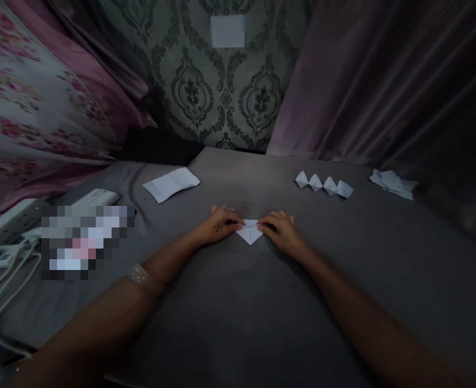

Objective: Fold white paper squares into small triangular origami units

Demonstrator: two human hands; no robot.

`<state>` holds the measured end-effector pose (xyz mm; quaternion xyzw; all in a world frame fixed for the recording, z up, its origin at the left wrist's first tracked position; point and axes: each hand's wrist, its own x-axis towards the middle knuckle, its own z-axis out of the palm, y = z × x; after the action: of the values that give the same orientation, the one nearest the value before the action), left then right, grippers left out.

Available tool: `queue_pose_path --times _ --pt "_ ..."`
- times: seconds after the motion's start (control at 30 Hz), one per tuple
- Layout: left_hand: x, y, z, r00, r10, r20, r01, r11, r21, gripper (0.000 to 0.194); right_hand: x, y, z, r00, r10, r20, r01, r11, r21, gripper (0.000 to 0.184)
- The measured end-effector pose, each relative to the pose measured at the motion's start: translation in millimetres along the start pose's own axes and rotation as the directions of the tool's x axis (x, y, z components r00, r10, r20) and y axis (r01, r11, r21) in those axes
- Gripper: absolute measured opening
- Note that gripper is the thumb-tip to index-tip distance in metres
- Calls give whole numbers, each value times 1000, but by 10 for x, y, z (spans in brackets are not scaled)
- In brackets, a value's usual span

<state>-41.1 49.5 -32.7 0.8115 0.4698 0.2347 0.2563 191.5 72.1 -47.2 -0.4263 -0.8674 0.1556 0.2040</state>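
Observation:
A small folded piece of white paper [250, 233] lies on the grey cloth in front of me, its point toward me and its straight edge at the far side. My left hand [221, 223] pinches its left corner between thumb and fingers. On the opposite corner, my right hand [281, 229] grips the paper in the same way. A crease runs down the middle of the paper. Farther back on the right stands a row of several folded white paper shapes [322, 185], apart from both hands.
A stack of white paper sheets [172, 184] lies back left, near a black cloth [159, 146]. Crumpled paper [393, 184] is at far right. A power strip [9, 222] with white cables [9, 291] and a pixelated object [86, 242] occupy the left. Curtains hang on both sides.

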Motion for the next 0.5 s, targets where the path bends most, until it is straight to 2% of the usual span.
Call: queue_pose_path --times 0.1,0.23,0.4,0.5 --pt "-10 -2 -1 1000 18 9 -18 999 48 21 -14 14 -2 999 -49 -20 48 998 -49 17" --pt "-40 9 -23 995 101 26 -104 977 187 23 -69 -25 -35 988 -152 -38 144 976 -164 23" --pt "-71 3 -33 970 222 95 -242 897 370 28 -150 -94 -99 963 -270 10 259 910 -325 28" --pt "-89 21 -31 961 231 156 -277 851 446 31 -191 -132 -140 954 -296 54 294 880 -374 30"
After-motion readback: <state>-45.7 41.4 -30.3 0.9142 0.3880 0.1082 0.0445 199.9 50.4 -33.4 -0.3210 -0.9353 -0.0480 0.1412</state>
